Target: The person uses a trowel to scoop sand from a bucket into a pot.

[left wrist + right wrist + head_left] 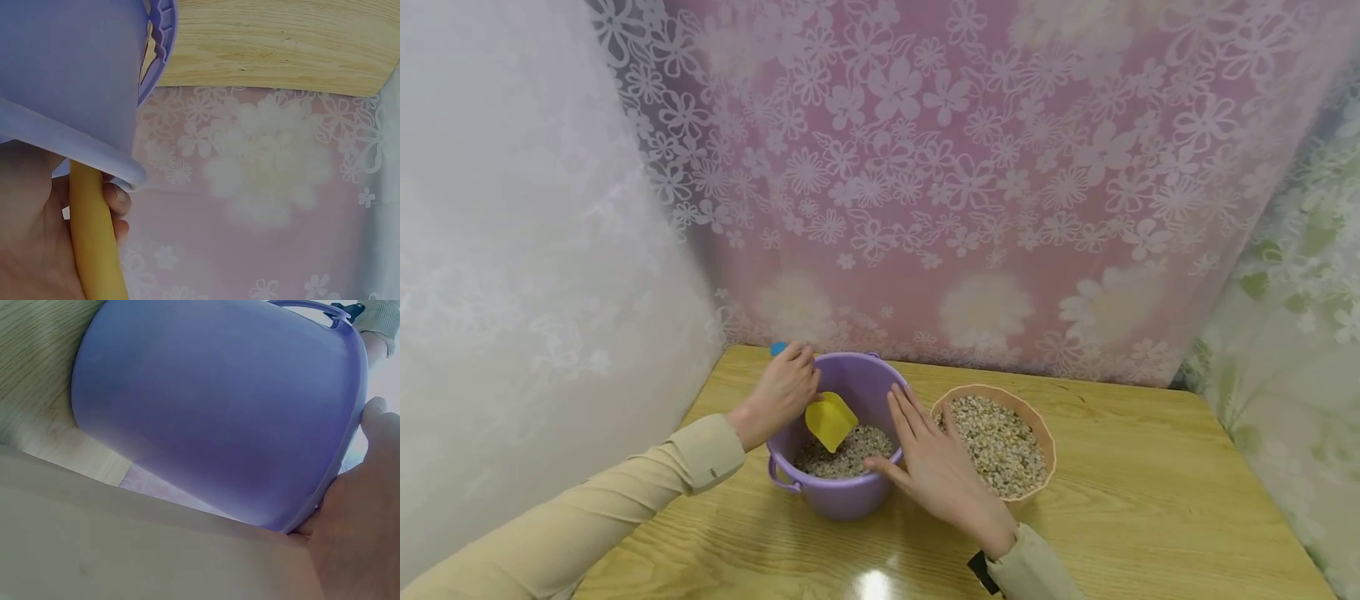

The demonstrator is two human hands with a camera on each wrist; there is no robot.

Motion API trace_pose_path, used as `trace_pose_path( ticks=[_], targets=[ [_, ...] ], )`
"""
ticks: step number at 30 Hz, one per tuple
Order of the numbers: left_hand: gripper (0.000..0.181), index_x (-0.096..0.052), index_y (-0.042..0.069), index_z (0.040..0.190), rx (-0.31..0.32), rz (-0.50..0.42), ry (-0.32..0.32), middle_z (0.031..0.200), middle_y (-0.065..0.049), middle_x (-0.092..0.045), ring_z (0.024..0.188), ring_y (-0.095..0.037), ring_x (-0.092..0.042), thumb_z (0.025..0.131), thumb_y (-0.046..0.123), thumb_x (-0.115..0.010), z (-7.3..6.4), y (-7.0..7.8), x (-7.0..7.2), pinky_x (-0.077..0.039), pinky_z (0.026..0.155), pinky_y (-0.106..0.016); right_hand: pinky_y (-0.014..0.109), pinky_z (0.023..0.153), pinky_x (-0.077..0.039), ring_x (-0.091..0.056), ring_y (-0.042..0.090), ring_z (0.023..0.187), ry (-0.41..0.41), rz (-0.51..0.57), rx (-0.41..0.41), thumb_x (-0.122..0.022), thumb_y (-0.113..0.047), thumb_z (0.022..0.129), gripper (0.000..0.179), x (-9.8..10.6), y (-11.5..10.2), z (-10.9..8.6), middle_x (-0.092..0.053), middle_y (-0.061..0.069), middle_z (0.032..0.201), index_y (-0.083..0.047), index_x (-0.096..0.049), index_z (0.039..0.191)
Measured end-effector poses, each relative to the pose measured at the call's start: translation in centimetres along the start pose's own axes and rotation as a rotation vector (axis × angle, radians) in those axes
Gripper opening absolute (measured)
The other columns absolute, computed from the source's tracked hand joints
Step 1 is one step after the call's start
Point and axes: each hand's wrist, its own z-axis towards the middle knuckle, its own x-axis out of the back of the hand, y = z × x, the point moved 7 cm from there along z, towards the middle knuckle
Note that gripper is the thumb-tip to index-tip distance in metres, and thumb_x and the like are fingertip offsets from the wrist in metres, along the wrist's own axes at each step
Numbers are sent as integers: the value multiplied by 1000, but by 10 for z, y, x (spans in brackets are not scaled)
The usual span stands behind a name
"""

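A purple bucket (850,500) stands on the wooden table with a layer of small mixed grain-like pieces (857,454) at its bottom. My left hand (784,390) grips the handle of a yellow scoop at the bucket's left rim, fingers curled round the yellow handle (97,237) in the left wrist view. The scoop's yellow blade (831,422) hangs inside, just above the pieces. Over the right rim lies my right hand (942,467), fingers straight and thumb spread apart; the right wrist view has its thumb (376,411) at the bucket's rim (357,406).
Right of the bucket, close by my right hand, a peach bowl (1047,446) with a wavy rim is filled with the same kind of pieces. A blue tip (779,347) shows behind my left hand. Flowered pink cloth (925,208) hangs behind the table (1150,500).
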Motion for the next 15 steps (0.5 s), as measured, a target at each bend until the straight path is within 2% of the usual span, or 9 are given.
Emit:
trace_pose_path(
  ticks=[2,4,7,10,13,15],
  targets=[
    [52,-57,15,77,-7,8,-23,76,1,-63,90,-21,-51,98,61,-50,1,1,0,-35,90,-36,62,120,-11,-14,25,154,5,9,-1,-40,-70,98,93,-1,1,0,-20,12,167,-3,-22,160],
    [50,-62,14,80,-19,26,-70,78,0,-65,90,-22,-51,100,58,-48,2,4,-1,-35,91,-37,62,120,-10,-13,24,154,10,13,-2,-40,-70,98,93,-1,1,-1,-19,12,167,-3,-21,160],
    [45,-72,15,94,-46,64,-186,83,0,-66,91,-23,-50,104,51,-46,3,8,-3,-34,92,-37,62,119,-10,-14,24,154,19,20,2,-40,-71,97,94,-1,1,-1,-19,12,167,-3,-21,160],
    [36,-74,18,93,-73,104,-292,79,1,-62,87,-23,-48,106,40,-48,4,13,-4,-31,89,-38,63,119,-11,-17,26,154,27,23,13,-40,-71,98,94,-1,1,0,-20,12,167,-3,-21,160],
    [25,-72,20,93,-109,154,-359,80,4,-62,87,-21,-50,103,35,-55,4,20,-3,-30,90,-38,64,119,-12,-19,28,154,29,25,22,-39,-71,98,93,-1,1,0,-20,12,167,-4,-21,160],
    [23,-72,25,111,-158,185,-411,100,8,-69,102,-19,-56,100,41,-60,1,26,-3,-30,99,-39,64,119,-12,-19,28,154,28,24,26,-40,-71,98,93,-1,1,0,-21,12,167,-4,-21,160]
  ],
)
